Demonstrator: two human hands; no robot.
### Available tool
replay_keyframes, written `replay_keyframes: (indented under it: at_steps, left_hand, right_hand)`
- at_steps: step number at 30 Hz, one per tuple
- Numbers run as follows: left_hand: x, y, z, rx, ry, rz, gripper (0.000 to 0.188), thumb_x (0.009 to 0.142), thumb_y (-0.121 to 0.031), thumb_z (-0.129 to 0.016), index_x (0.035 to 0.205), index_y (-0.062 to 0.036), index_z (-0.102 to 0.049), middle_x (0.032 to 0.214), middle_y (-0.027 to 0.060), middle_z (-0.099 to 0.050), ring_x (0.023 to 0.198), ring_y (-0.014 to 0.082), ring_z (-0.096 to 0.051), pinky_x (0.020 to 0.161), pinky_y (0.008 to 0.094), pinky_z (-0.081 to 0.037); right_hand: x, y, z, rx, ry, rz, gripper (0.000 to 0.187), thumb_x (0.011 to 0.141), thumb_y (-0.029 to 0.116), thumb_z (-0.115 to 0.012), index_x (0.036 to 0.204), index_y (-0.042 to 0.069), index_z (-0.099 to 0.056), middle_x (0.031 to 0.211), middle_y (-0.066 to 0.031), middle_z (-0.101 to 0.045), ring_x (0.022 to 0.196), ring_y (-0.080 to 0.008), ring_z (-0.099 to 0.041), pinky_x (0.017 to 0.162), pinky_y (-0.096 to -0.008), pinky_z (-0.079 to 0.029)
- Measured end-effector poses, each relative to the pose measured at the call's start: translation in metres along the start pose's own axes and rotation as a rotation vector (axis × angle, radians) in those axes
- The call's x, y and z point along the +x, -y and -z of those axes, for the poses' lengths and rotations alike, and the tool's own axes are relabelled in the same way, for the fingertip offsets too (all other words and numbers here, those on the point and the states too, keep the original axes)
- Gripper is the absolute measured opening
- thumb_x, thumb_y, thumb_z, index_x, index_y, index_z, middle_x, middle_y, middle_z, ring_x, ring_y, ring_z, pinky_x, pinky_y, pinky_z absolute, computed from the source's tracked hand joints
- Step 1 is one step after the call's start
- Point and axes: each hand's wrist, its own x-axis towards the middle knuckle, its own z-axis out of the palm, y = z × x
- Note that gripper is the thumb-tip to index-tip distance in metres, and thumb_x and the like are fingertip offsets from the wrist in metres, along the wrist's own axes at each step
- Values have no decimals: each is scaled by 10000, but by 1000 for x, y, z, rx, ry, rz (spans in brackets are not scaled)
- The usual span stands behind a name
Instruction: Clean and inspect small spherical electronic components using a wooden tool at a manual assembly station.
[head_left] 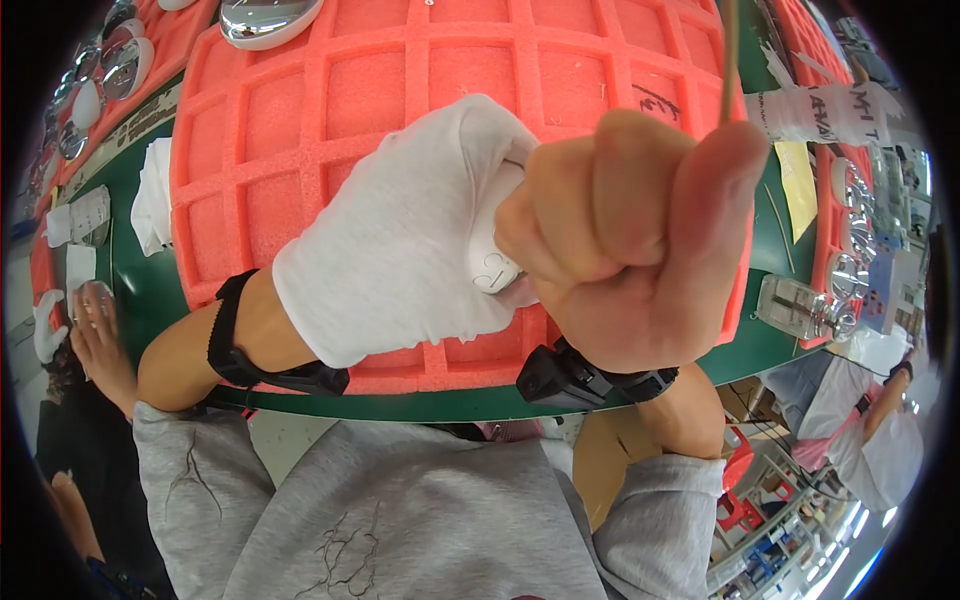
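My left hand (400, 230), in a white cloth glove, is closed around a small white rounded part (490, 262). Dark curved marks show on that part; much of it is hidden by the glove and my other hand. My right hand (640, 230) is bare and curled into a fist close to the camera, in front of the left. Between its thumb and fingers stands a thin tan stick (731, 60), pointing away from me; its lower end is hidden. Under both hands lies a red foam tray (420, 100) with square compartments.
A shiny silver-and-white round part (268, 22) sits at the tray's far left. More such parts (128, 68) fill another tray at left. On the green table (135, 275) at right stand a clear bottle (792, 305) and yellow paper (795, 185). Another person's hand (100, 340) rests at left.
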Motion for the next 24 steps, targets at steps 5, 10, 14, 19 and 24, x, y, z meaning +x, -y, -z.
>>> replay_keyframes:
  at_steps: [5,10,14,19,24]
  left_hand:
    - [2,1,-1,38,10,42,649,722,-210,-901,1226,-36,-531,1124,98,-649,1029,222,-645,908,348,-530]
    - [8,0,-4,-57,-7,76,632,719,-235,-895,1192,-25,-532,1126,118,-633,1028,251,-639,903,345,-528]
    - [10,-1,-3,83,-77,-113,614,709,-226,-884,1179,-22,-543,1016,125,-672,932,246,-680,836,340,-547]
    - [14,-12,20,-52,178,101,115,734,-74,-706,740,28,-652,649,115,-650,795,260,-703,759,387,-569]
    - [5,-10,18,-57,145,-41,184,694,-49,-711,818,58,-626,797,170,-654,657,321,-696,640,438,-570]
  right_hand:
    - [4,3,6,74,28,-68,562,1129,510,-270,707,142,-316,601,48,-292,469,-80,-157,436,-265,-161]
    - [3,2,8,116,-60,-40,561,1128,508,-281,704,143,-312,591,54,-281,467,-79,-160,436,-268,-159]
    - [-5,3,0,-63,15,-6,536,1134,475,-295,713,145,-318,585,55,-266,464,-81,-162,435,-274,-154]
    - [0,9,7,68,-13,-84,424,1103,357,-453,766,118,-356,661,16,-293,565,-117,-295,524,-288,-244]
    - [-23,45,10,-1347,189,-130,212,934,124,-684,1091,23,-584,966,-65,-516,666,-116,-419,580,-245,-319]
